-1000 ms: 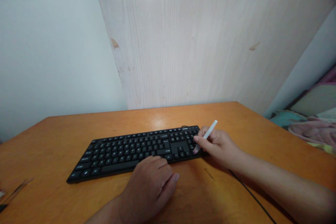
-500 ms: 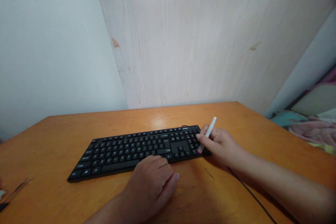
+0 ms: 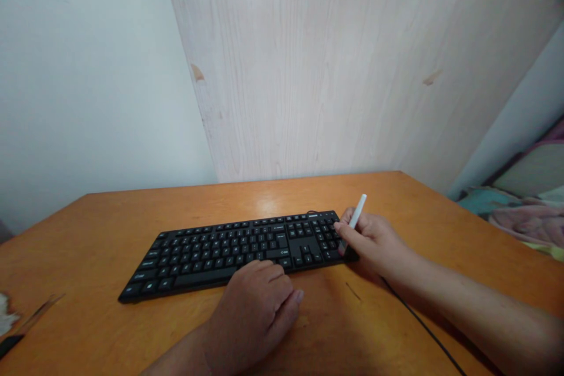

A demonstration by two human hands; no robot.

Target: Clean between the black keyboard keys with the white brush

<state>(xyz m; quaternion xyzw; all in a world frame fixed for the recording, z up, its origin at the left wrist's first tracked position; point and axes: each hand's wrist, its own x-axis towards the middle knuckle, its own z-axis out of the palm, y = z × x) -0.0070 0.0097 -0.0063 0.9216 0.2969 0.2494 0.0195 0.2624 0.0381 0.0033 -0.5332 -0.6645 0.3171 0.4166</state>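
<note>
A black keyboard (image 3: pixel 202 252) with white key letters lies at a slant on the wooden desk. Against its front edge, below the long space bar, rests my left hand (image 3: pixel 255 305), fingers curled together and thumb lying alongside; the fingertips are hidden. My right hand (image 3: pixel 368 238) pinches a slim brush (image 3: pixel 358 210) with a white handle, tilted with its top leaning right. The brush's dark, pinkish tip is down at the lower right corner of the number pad. Whether the tip touches the keys is hard to tell.
A black cable (image 3: pixel 423 323) runs under my right forearm toward the front of the desk (image 3: pixel 145 205). A thin dark bit (image 3: pixel 352 291) lies between my hands. At the left edge are a black-ended slender tool (image 3: pixel 13 341) and something whitish (image 3: pixel 5 314). Bedding (image 3: pixel 529 220) is at far right.
The view has turned slightly left, so more of the items at the left edge shows. The brush tip has shifted a little right and up; my left hand stays at the keyboard's edge.
</note>
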